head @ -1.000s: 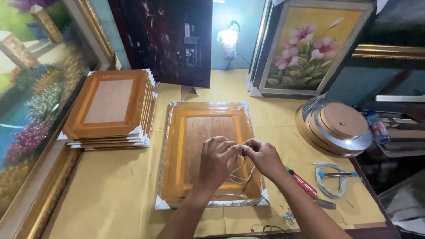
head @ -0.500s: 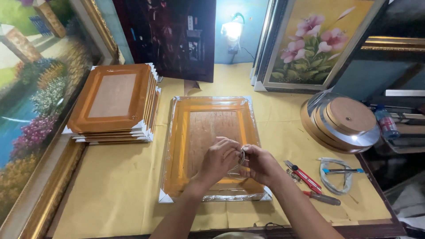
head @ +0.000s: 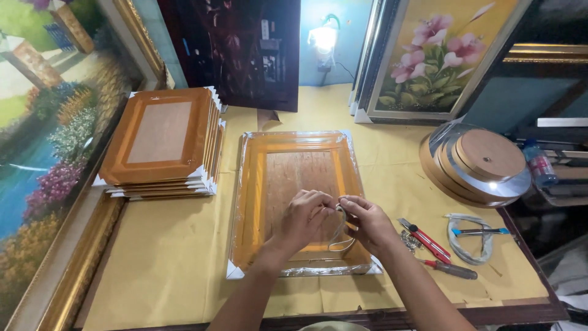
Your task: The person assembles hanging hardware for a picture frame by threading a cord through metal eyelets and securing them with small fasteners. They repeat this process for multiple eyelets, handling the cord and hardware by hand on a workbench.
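both hands, left hand (head: 304, 216) and right hand (head: 366, 222), pinch a thin cord (head: 340, 231) over the wrapped frame (head: 296, 202), its long axis running away from the person; bare table (head: 165, 257) lies left.

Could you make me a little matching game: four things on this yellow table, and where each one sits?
Things:
1. stack of orange wooden frames
2. plastic-wrapped orange frame
3. round wooden discs
4. red-handled cutter

Places:
A. under both hands
B. far right, by the blue bottle
C. left, by the garden painting
D. just right of the right hand

Pairs: 1-C, 2-A, 3-B, 4-D
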